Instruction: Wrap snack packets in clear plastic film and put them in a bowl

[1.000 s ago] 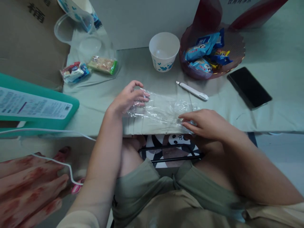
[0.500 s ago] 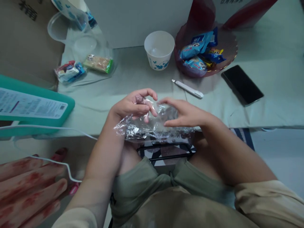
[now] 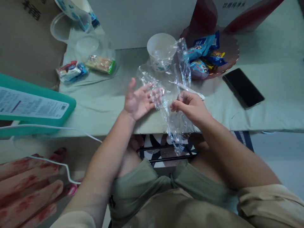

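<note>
Your right hand (image 3: pixel 190 107) pinches the clear plastic film (image 3: pixel 171 95) above the bench (image 3: pixel 104 95); your left hand (image 3: pixel 139 101) lies open against it. It looks feather-light, limp, clingy: grip an edge.

clear plastic bag (image 3: pixel 171 95); crinkled; held upright above table edge

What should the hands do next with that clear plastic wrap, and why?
Probably spread it flat. The wrap hangs crumpled and twisted, pinched by the right hand, while the left hand is open with the wrap clinging to its fingertips, so drawing the hands apart would likely smooth it.
</note>
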`<state>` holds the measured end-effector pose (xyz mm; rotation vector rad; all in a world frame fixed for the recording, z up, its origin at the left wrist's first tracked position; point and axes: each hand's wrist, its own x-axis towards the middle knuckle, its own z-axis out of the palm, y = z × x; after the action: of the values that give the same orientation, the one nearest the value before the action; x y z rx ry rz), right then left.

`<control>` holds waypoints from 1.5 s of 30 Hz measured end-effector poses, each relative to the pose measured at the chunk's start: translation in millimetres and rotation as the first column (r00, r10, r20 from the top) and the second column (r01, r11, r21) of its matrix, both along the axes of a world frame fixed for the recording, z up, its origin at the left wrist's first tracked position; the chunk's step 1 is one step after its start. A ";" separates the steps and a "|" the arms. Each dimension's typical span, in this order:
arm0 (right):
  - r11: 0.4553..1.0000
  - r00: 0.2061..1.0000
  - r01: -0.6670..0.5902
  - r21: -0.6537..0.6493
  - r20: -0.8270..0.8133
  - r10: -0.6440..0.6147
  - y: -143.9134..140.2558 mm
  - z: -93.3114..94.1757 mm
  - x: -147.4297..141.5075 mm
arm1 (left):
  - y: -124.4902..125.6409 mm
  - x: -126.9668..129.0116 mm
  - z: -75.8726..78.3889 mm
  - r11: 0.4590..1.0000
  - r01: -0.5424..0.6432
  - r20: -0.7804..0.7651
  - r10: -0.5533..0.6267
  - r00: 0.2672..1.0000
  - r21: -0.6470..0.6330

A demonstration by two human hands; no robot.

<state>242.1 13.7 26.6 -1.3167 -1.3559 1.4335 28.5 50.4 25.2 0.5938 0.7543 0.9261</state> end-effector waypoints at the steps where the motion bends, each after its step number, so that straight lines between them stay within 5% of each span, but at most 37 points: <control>1: 0.997 0.997 0.073 0.018 0.038 -0.074 1.1 -2.8 -2.1 | -6.1 6.4 -3.7 0.996 0.090 -0.012 -0.090 0.996 0.005; 4: 0.981 0.973 0.179 0.079 0.136 -0.188 1.3 -8.2 -5.5 | -19.7 22.0 -10.7 0.986 0.165 -0.113 -0.161 0.980 0.024; 8: 0.982 0.983 0.182 0.050 0.021 -0.183 -2.4 -8.5 -1.5 | -18.5 24.4 -8.1 0.998 0.051 -0.371 -0.031 0.928 0.043; 13: 0.974 0.975 0.220 0.047 -0.050 -0.217 -5.8 -7.3 8.4 | -13.0 6.9 -4.9 0.985 0.005 -0.411 0.067 0.909 0.171; 19: 0.947 0.988 0.154 0.281 -0.043 -0.148 -15.2 -2.4 14.1 | -28.8 -2.1 -9.9 0.829 0.145 -0.406 0.106 0.908 0.541; 23: 0.881 0.980 -0.088 0.465 0.197 -0.006 -17.3 -3.4 17.1 | -30.9 -4.3 -10.4 0.722 0.281 -0.614 0.246 0.750 0.632; 27: 0.830 0.842 -0.078 0.552 0.482 -0.241 -13.0 -8.2 14.4 | -26.7 -4.2 -8.9 0.655 0.330 -0.698 0.436 0.568 0.679; 31: 0.761 0.762 -0.038 0.648 0.511 -0.398 -11.9 -2.9 11.9 | -26.4 -3.4 -5.9 0.615 0.280 -0.660 0.568 0.492 0.738; 34: 0.776 0.853 -0.113 0.621 0.461 -0.245 -17.9 9.1 13.5 | -30.3 -5.0 2.1 0.598 0.280 -0.631 0.527 0.569 0.751; 38: 0.917 0.981 -0.119 0.380 0.190 0.048 -27.2 22.1 16.1 | -36.5 -6.3 15.1 0.597 0.362 -0.627 0.322 0.709 0.716; 42: 0.982 0.998 0.020 0.187 -0.062 -0.009 -26.8 22.4 15.0 | -39.4 -2.1 15.6 0.607 0.374 -0.592 0.205 0.779 0.702; 45: 0.987 0.992 0.095 0.130 -0.092 -0.083 -22.8 19.1 13.2 | -39.8 3.4 9.2 0.743 0.241 -0.505 0.148 0.850 0.624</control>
<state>255.4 -9.1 45.7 -1.1997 -1.2971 1.3009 31.9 10.6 34.4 1.5656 0.8775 0.9906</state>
